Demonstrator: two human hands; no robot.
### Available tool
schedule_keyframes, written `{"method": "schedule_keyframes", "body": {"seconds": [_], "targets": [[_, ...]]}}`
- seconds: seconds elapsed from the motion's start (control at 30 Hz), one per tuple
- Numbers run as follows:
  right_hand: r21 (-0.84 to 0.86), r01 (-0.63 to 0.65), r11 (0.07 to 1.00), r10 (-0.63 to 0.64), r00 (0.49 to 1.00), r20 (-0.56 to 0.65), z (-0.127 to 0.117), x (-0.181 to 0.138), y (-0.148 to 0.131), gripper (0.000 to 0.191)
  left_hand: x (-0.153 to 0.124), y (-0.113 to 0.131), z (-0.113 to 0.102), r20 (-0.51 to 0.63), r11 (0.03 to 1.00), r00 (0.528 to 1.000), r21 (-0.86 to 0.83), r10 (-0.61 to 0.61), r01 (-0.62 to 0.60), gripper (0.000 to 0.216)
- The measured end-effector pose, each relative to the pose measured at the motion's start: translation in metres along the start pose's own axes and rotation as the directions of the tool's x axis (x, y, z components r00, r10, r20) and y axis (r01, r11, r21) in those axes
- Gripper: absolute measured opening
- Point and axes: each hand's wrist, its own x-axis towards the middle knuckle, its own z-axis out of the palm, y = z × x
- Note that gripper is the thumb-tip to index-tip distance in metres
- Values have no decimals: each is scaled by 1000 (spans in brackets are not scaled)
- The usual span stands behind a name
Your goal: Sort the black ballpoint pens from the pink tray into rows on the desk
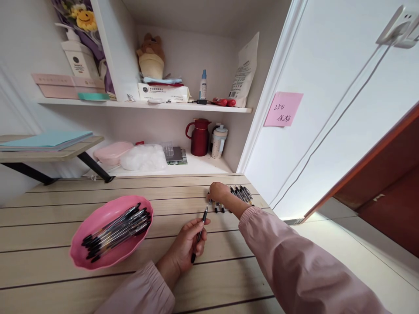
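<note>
My left hand is closed around a pen, its pale pointed tip up and away from me and its black end below my fingers. Farther out, my right hand reaches over the left end of a row of pens lying side by side on the table. The right fingers are curled down, and what they pinch is hidden beneath the hand. Part of the row is covered by my right hand and wrist. Left of my hands, a pink scalloped bowl holds several clear-barrelled pens with black ends.
The slatted wooden table meets a white shelf unit at the back. On it stand a red jug, a light cup and a white cloudy bag. A small raised stand is at the left.
</note>
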Motion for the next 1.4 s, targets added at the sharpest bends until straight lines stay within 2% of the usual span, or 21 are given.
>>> {"method": "schedule_keyframes", "body": {"seconds": [0.33,0.57,0.77,0.83,0.9,1.0,1.1,1.17,1.23,1.3,1.4], "targets": [[16,-21,1000,21,1000,6,-1,0,4,35,-1,1,2,-8,1000,1000,-8,-9,9,31],[91,-33,995,33,999,-1,0,0,4,30,0,0,0,-6,1000,1000,-8,-8,8,31],[263,-42,964,54,998,-41,-10,-5,7,21,1,0,-2,2,1000,1000,-3,-10,10,30],[356,-32,934,53,997,-51,-14,-12,7,16,0,0,-2,-18,1000,1000,-4,-6,6,29],[471,-15,882,39,998,-42,-13,-25,5,20,0,1,-1,-55,1000,998,-2,3,-3,28],[658,-1,753,8,1000,-7,-3,-54,-5,41,-1,2,2,-94,999,995,16,43,-42,23],[812,12,584,-25,1000,3,15,-82,-19,47,-2,0,5,-94,996,992,50,84,-80,20],[982,-44,185,-15,999,47,27,-94,-28,43,-2,-2,6,-94,991,989,80,112,-104,19],[997,-59,-55,21,998,60,36,-98,-34,42,-2,-5,8,-104,985,984,117,142,-130,19],[985,-42,-170,54,997,52,40,-99,-38,42,-2,-7,10,-135,977,978,159,161,-139,20],[973,10,-231,97,995,12,40,-99,-39,40,-1,-8,13,-185,969,967,210,173,-133,22]]}}
